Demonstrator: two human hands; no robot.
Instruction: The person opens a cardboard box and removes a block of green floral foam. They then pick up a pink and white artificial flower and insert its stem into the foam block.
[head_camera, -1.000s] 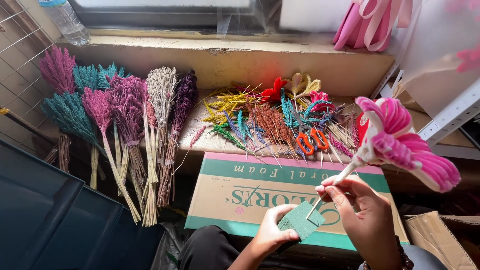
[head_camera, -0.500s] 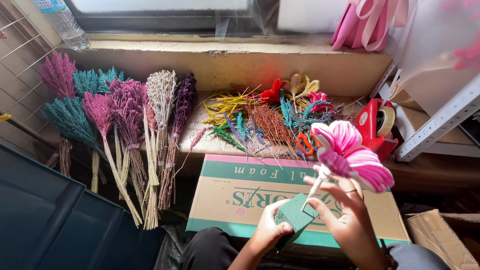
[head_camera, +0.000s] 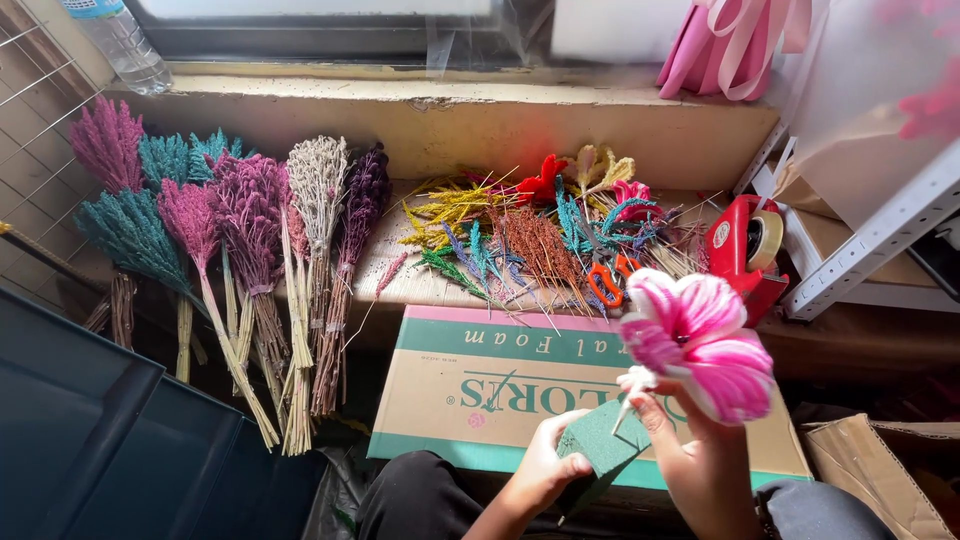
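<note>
The right hand (head_camera: 700, 460) is pinching the pale stem of a pink flower (head_camera: 700, 345), fingers closed around it just under the bloom, and pressing the stem's end into the top of a green foam block (head_camera: 600, 450). The left hand (head_camera: 540, 470) is gripping that block from its left side, fingers wrapped around it, holding it in front of the person's lap.

Compared with a second ago, the flower is sitting much closer to the foam: earlier it was held up and off to the right on a long slanting stem, and now the bloom is hovering directly above the right hand with little stem showing. The block has stayed in about the same spot.

Just beyond the fingers a cardboard box (head_camera: 480, 385) with green and pink edges is lying flat. Past it, on a ledge, loose dyed sprigs (head_camera: 520, 240) are lying in a heap with orange scissors (head_camera: 608, 282) among them. Right of those a red tape dispenser (head_camera: 745, 250) is standing. Far left of the hands, tall bunches of dried grass (head_camera: 250, 240) in purple, teal, pink and cream are leaning against the ledge.
</note>
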